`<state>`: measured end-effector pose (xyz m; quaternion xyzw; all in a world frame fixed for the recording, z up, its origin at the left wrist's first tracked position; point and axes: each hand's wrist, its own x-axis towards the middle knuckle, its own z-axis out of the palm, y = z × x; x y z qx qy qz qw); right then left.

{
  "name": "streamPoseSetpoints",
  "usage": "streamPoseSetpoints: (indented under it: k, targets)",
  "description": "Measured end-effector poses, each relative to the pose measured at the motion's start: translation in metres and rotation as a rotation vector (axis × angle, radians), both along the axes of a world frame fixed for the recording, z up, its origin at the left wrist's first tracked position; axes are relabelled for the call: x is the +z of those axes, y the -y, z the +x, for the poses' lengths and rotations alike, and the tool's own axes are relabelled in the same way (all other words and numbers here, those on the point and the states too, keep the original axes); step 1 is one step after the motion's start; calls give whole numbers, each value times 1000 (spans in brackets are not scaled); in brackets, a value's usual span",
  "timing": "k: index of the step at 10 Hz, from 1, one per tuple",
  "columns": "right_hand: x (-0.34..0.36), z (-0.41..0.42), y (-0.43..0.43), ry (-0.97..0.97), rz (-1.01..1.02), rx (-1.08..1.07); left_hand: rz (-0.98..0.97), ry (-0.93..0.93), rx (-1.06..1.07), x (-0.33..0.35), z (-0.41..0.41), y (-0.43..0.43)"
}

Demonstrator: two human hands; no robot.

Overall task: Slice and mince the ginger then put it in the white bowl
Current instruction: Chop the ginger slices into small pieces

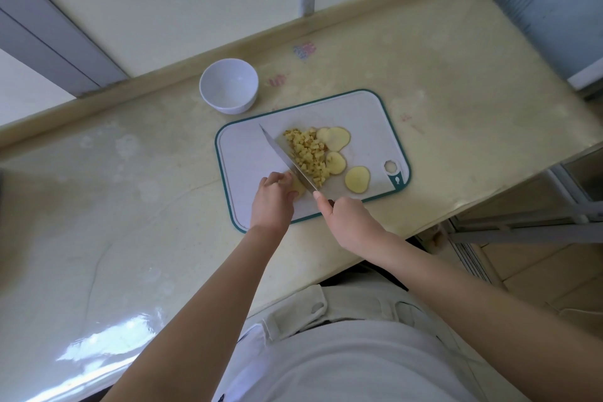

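A white cutting board (pixel 368 114) with a teal rim lies on the counter. On it sits a heap of minced ginger (pixel 308 153), with round ginger slices (pixel 337 138) to its right and one more slice (pixel 357 179) nearer the front. My left hand (pixel 273 196) holds a piece of ginger (pixel 298 185) down with curled fingers. My right hand (pixel 347 215) grips the handle of a knife (pixel 284 158), whose blade runs along the left side of the heap, right beside the held piece. The white bowl (pixel 229 85) stands empty behind the board's left corner.
The pale counter (pixel 130 192) runs far to the left and ends in an edge just right of the board. A raised ledge and window frames stand behind the bowl. Faint coloured marks (pixel 305 50) show on the counter behind the board.
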<state>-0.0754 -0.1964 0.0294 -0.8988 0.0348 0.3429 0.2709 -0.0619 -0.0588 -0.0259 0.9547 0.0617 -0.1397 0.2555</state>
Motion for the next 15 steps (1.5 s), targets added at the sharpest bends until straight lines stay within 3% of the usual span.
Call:
streamPoseSetpoints:
  k: [2,6,15]
  targets:
    - [-21,-2,9,-12,107,-26,-20,5,12,0,-1,0]
    - [-21,2,13,12,116,-124,-21,29,41,-4,0,-5]
    - [-7,-15,18,64,149,-85,-117,63,153,-4,-7,-3]
